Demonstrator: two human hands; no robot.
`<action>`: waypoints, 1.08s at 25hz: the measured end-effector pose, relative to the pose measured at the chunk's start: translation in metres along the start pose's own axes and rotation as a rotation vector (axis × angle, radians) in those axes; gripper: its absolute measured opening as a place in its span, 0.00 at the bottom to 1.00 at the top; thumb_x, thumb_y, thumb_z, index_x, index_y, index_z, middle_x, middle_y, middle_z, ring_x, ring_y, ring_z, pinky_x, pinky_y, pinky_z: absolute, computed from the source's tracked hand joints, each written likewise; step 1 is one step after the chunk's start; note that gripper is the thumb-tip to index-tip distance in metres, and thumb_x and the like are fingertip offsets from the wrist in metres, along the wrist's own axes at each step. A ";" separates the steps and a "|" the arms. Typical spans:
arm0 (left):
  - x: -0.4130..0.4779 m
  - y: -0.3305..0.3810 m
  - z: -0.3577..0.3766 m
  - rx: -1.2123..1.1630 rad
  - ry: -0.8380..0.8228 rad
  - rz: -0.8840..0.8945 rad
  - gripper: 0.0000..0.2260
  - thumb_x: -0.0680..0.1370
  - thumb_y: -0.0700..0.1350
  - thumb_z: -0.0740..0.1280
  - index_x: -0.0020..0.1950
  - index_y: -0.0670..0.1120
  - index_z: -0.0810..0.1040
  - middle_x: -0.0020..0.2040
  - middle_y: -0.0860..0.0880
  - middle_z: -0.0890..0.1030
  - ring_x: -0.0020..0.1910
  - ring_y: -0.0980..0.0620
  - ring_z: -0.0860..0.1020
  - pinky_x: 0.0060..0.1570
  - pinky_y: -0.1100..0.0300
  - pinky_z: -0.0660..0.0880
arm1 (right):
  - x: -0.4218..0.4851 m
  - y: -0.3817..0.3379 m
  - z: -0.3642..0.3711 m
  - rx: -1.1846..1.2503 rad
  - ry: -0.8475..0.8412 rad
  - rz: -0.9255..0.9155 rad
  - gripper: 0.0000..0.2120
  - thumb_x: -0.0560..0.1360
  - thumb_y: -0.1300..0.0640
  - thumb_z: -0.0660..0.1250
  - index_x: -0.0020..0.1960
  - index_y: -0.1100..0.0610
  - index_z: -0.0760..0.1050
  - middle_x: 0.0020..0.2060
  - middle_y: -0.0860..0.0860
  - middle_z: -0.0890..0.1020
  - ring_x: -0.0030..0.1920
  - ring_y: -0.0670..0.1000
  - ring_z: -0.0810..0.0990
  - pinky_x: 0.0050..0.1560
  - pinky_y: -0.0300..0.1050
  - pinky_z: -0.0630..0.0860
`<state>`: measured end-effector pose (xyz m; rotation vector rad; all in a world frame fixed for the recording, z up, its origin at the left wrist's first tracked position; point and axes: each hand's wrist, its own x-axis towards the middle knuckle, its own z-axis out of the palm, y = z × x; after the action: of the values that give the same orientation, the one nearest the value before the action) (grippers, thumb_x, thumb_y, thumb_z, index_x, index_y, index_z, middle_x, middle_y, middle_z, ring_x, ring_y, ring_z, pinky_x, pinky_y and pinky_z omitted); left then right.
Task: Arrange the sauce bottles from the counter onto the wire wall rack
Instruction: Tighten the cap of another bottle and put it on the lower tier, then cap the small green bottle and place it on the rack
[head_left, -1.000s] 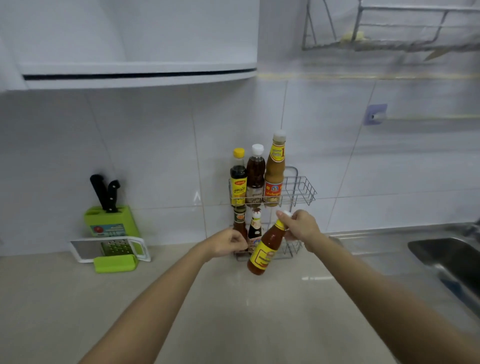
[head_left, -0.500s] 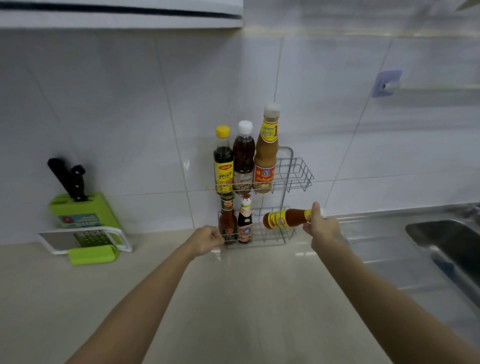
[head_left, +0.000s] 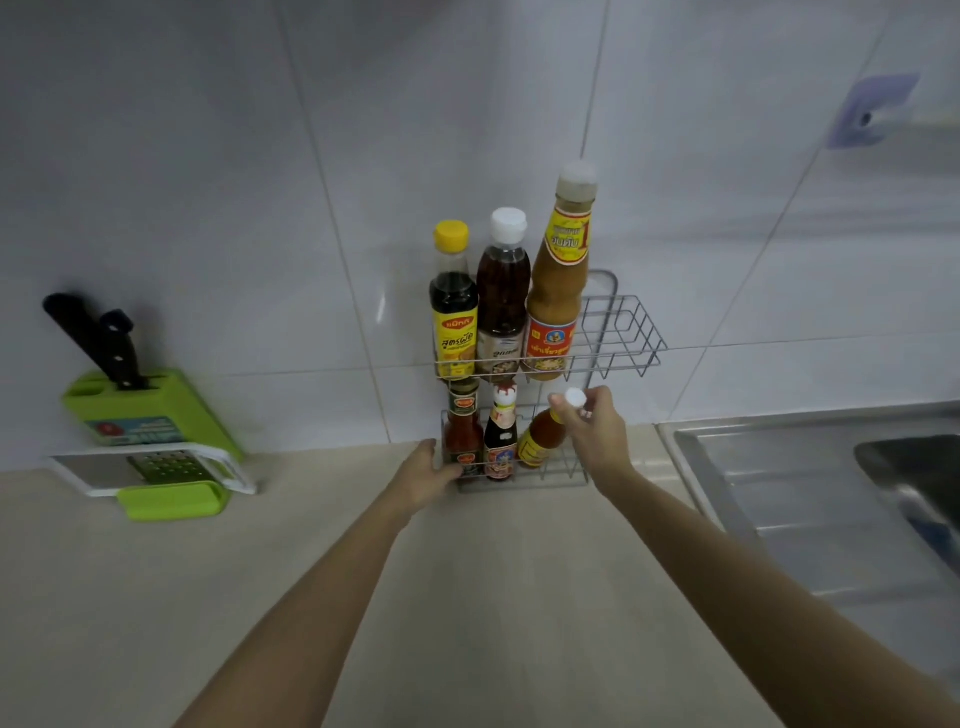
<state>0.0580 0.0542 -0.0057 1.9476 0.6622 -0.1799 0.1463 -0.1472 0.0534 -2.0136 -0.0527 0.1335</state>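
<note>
A two-tier wire rack (head_left: 623, 332) hangs on the tiled wall. Its upper tier holds three tall bottles: a dark one with a yellow cap (head_left: 453, 301), a brown one with a white cap (head_left: 503, 296) and a tan one (head_left: 558, 275). Two small bottles, red (head_left: 462, 436) and dark (head_left: 501, 436), stand in the lower tier. My right hand (head_left: 597, 436) grips the white-capped neck of an orange sauce bottle (head_left: 540, 441), tilted, with its base inside the lower tier. My left hand (head_left: 428, 470) grasps the lower tier's left front corner.
A green knife block (head_left: 150, 410) with two black handles and a green-edged grater (head_left: 166, 470) sit at the left of the beige counter (head_left: 493, 597). A steel sink (head_left: 841, 493) lies to the right. A purple hook (head_left: 872, 111) is stuck on the wall.
The orange bottle swung from hanging neck-up in front of the rack, through lying sideways, to standing tilted inside the lower tier. My left hand moved onto the rack's corner. The camera tipped downward and closer.
</note>
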 end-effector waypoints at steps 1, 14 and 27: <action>0.004 0.001 0.003 -0.037 -0.027 0.003 0.27 0.77 0.44 0.66 0.74 0.40 0.62 0.73 0.43 0.68 0.71 0.43 0.68 0.69 0.51 0.65 | 0.002 0.000 0.006 -0.003 -0.008 -0.009 0.21 0.74 0.46 0.68 0.57 0.60 0.69 0.48 0.52 0.78 0.52 0.55 0.79 0.54 0.54 0.78; 0.022 -0.018 0.019 0.026 0.188 0.163 0.14 0.72 0.34 0.62 0.56 0.39 0.78 0.51 0.40 0.84 0.49 0.40 0.82 0.51 0.49 0.78 | 0.015 0.007 0.028 -0.310 -0.003 -0.189 0.18 0.75 0.41 0.64 0.46 0.57 0.73 0.38 0.52 0.80 0.38 0.52 0.77 0.30 0.37 0.64; -0.047 -0.035 0.024 0.294 0.029 0.251 0.18 0.76 0.36 0.62 0.67 0.39 0.71 0.65 0.39 0.76 0.65 0.41 0.74 0.63 0.54 0.71 | -0.032 0.037 -0.013 -0.328 -0.229 -0.092 0.33 0.75 0.42 0.64 0.70 0.64 0.66 0.66 0.61 0.75 0.65 0.59 0.74 0.62 0.51 0.71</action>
<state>0.0046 0.0277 -0.0253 2.3002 0.4209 -0.0960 0.1153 -0.1779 0.0281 -2.3091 -0.3304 0.3129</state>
